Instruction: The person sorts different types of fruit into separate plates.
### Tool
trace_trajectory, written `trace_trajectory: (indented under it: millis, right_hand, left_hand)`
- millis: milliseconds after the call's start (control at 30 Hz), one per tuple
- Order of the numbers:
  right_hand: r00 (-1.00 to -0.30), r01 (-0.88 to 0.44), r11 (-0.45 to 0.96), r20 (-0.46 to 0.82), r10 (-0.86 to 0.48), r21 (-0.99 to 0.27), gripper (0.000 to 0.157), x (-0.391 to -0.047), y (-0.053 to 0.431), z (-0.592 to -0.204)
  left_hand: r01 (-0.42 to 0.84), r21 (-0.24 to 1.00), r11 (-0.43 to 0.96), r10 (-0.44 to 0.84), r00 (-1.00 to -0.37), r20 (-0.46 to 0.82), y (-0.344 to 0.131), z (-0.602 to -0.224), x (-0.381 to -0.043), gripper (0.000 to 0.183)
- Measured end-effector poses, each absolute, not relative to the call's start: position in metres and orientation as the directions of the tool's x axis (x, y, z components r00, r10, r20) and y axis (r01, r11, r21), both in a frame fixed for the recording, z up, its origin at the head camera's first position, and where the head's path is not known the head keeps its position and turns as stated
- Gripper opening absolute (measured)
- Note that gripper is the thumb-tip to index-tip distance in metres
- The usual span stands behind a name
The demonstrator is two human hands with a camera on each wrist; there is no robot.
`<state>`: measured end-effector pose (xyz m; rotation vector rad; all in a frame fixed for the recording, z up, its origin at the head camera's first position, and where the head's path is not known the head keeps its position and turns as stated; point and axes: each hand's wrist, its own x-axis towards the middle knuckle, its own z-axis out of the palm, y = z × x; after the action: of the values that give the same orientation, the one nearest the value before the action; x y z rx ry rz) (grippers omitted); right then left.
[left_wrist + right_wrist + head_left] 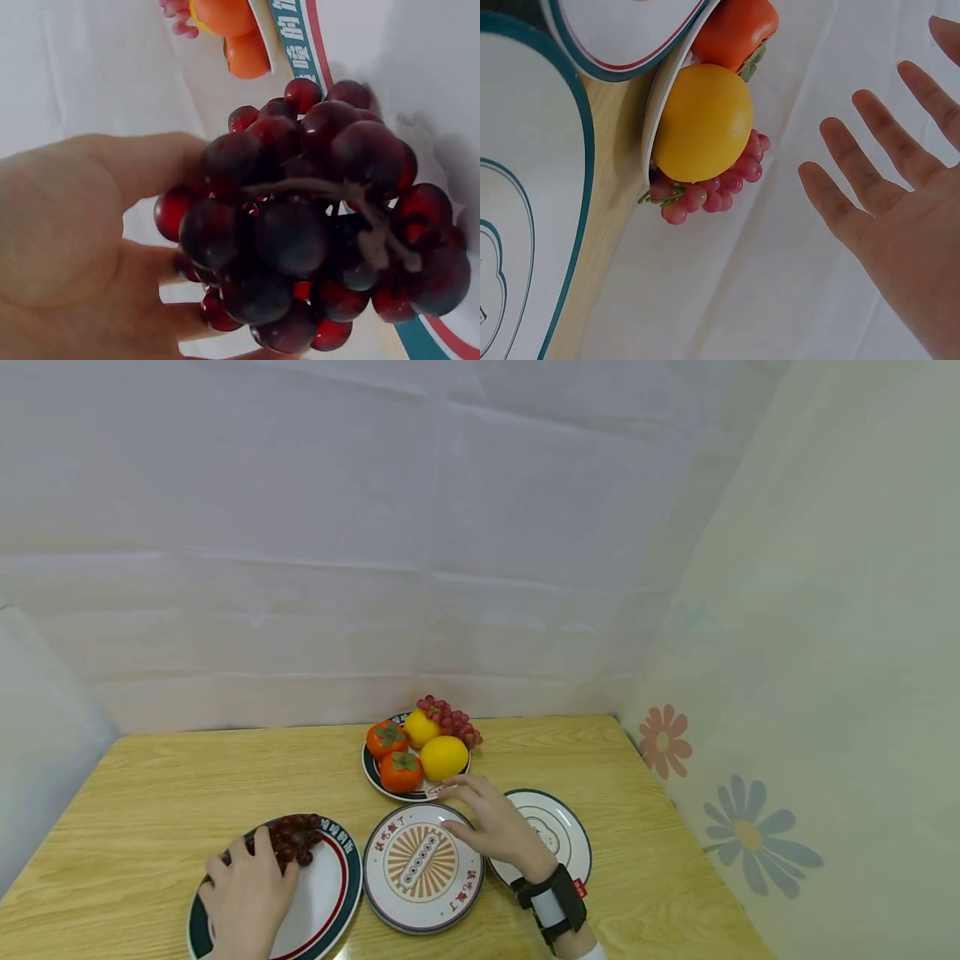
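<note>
1. The sunburst plate (pixel 422 867) bears Chinese characters near its border; left of it, the banded plate (pixel 318 885) has white ones on its dark rim, 的 among them.
2. Left of the sunburst plate, the left hand (pixel 247 893) grips dark grapes (pixel 294 837) at the banded plate; above its right side, the right hand (pixel 498 827) spreads its fingers, holding nothing.
3. Behind the sunburst plate, the fruit plate (pixel 368 767) sits near the table's (pixel 262 777) back edge; right of it, wood extends past the green-rimmed plate (pixel 573 835) to the table's right edge.
</note>
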<state>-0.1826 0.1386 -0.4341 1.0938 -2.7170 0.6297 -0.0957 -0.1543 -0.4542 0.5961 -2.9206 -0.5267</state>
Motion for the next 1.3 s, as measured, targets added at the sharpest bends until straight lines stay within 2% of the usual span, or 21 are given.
trace_trajectory:
  millis: [100,200,400,567,700,933,1100,1300]
  right_hand:
    - [-0.744,-0.668,0.661,0.278,-0.608,-0.341,0.036,-0.186,0.14,-0.433]
    - [-0.794,-0.607,0.698,0.257,-0.551,-0.38,0.04,-0.192,0.141,-0.431]
    - [-0.904,-0.425,0.768,0.195,-0.38,-0.48,0.049,-0.228,0.142,-0.431]
    - [-0.923,-0.383,0.787,0.225,-0.311,-0.484,0.054,-0.271,0.139,-0.44]
    - [-0.95,-0.313,0.803,0.186,-0.252,-0.507,0.054,-0.295,0.132,-0.451]
    - [-0.982,-0.188,0.814,0.08,-0.172,-0.549,0.06,-0.323,0.123,-0.469]
    - [-0.985,-0.164,0.8,0.049,-0.167,-0.578,0.053,-0.333,0.122,-0.475]
    - [-0.986,-0.167,0.742,0.105,-0.131,-0.649,0.042,-0.335,0.122,-0.473]
  left_hand:
    - [-0.349,0.358,0.866,-0.366,-0.93,-0.021,-0.153,-0.452,-0.097,0.073]
    - [-0.299,0.366,0.881,-0.307,-0.951,-0.039,-0.152,-0.447,-0.097,0.084]
    - [-0.175,0.373,0.911,-0.203,-0.978,0.039,-0.143,-0.433,-0.094,0.085]
    - [-0.128,0.38,0.916,-0.15,-0.988,0.028,-0.129,-0.428,-0.093,0.079]
    - [-0.103,0.381,0.919,-0.12,-0.992,0.023,-0.119,-0.429,-0.093,0.077]
    - [-0.098,0.373,0.923,-0.107,-0.994,0.002,-0.112,-0.432,-0.093,0.092]
    - [-0.098,0.378,0.921,-0.107,-0.994,0.003,-0.111,-0.433,-0.094,0.087]
    - [-0.103,0.381,0.919,-0.112,-0.994,0.001,-0.112,-0.434,-0.095,0.079]
